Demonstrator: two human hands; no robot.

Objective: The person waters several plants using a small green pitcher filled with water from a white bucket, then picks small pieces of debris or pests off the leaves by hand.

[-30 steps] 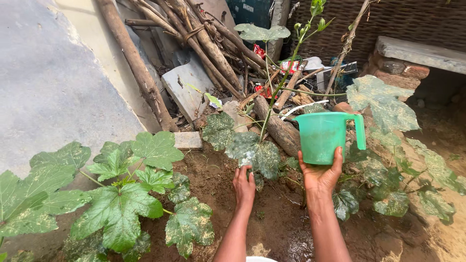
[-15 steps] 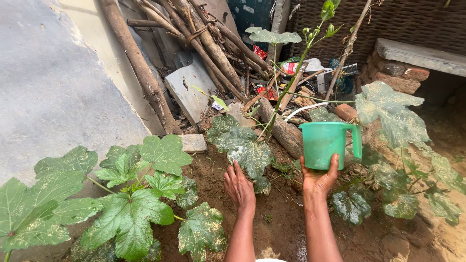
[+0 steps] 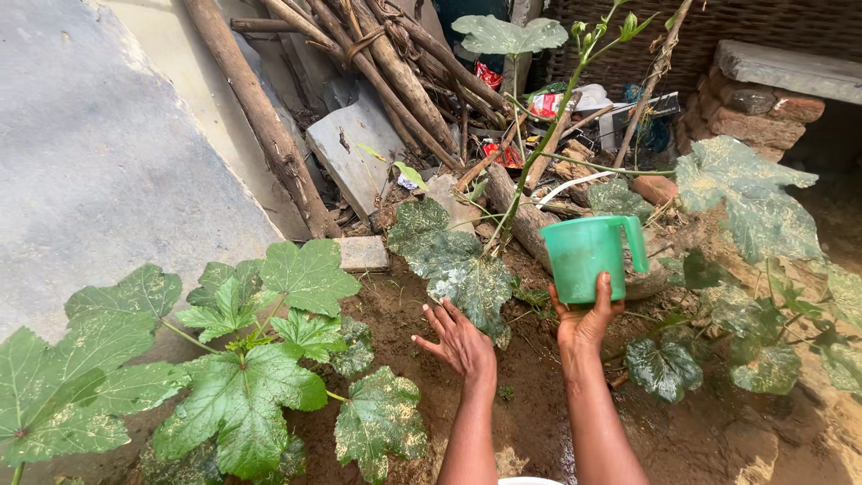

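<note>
A right hand [image 3: 588,321] grips a green plastic handled jug [image 3: 588,258] from below (upright) while the left hand [image 3: 460,341] hovers, fingers spread, above bare brown soil [image 3: 422,310].

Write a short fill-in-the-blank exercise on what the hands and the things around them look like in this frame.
1. The right hand holds up a plastic mug whose colour is ____.
2. The left hand is open and holds ____.
3. The mug's handle points to the ____ side of the picture.
4. The wooden poles lean against a grey ____ at the left.

Missing words: green; nothing; right; wall
</note>
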